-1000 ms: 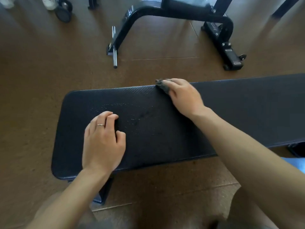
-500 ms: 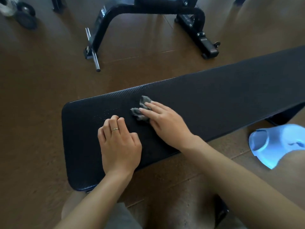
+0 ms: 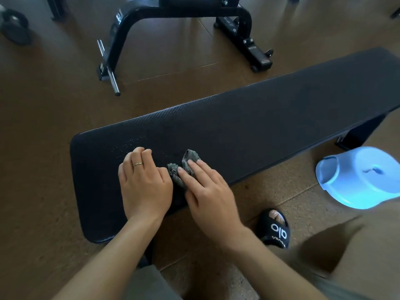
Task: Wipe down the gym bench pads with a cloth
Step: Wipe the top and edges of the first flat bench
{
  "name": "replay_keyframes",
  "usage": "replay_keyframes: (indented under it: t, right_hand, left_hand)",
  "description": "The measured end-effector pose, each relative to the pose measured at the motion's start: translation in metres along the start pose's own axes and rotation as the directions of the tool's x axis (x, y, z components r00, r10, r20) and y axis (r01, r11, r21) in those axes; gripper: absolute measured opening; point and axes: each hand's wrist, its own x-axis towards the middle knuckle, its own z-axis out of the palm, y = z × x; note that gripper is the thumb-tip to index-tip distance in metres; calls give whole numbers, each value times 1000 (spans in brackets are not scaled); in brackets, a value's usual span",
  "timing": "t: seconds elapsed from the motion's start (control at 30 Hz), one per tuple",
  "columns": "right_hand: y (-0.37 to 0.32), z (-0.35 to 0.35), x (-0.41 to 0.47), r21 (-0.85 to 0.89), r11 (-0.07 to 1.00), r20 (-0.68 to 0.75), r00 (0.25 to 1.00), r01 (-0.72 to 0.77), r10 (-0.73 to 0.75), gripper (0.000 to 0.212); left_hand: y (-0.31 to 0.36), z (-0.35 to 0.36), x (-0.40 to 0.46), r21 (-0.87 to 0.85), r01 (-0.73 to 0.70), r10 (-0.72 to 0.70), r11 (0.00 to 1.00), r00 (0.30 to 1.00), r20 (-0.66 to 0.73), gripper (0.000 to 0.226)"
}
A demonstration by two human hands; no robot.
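A long black bench pad (image 3: pixel 270 118) runs from lower left to upper right across the brown floor. My right hand (image 3: pixel 207 198) presses a small crumpled grey cloth (image 3: pixel 184 165) flat on the pad near its front edge. The fingers cover the cloth's near part. My left hand (image 3: pixel 144 182), with a ring on one finger, rests knuckles-curled on the pad right beside the cloth, its thumb almost touching it. Faint droplets show on the pad just beyond the left hand.
A black machine frame (image 3: pixel 179 24) with a steel peg stands on the floor beyond the bench. A light blue plastic stool (image 3: pixel 359 176) lies at the right. My foot in a black slide sandal (image 3: pixel 275 228) is under the bench's near side. A dark weight (image 3: pixel 15 27) sits far left.
My right hand has dragged the cloth from the pad's far edge toward me and to the left, ending beside my left hand. The left hand stayed on the pad; the view shifted.
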Motion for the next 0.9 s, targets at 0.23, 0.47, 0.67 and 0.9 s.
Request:
replay_keyframes:
  t: [0.23,0.47,0.67,0.9]
  right_hand:
    - [139,-33,25,-81,911,-230,897,-404,377,39]
    - [8,9,2,45,959,-176,943,-278,282,47]
    - [58,-9,-4,-77,997,-81,997,-11,5,40]
    - [91,-17,18,15,832,-329,783,-555,528,46]
  left_hand:
    - [0,1,-1,0,-4,4,1000,1000,12,41]
    - [3,2,-1,9,5,-5,1000,1000,5,40]
    - [1,0,-3,2,-4,4,1000,1000,10,41]
    - [4,0,-2,16,8,-8,1000,1000,13,39]
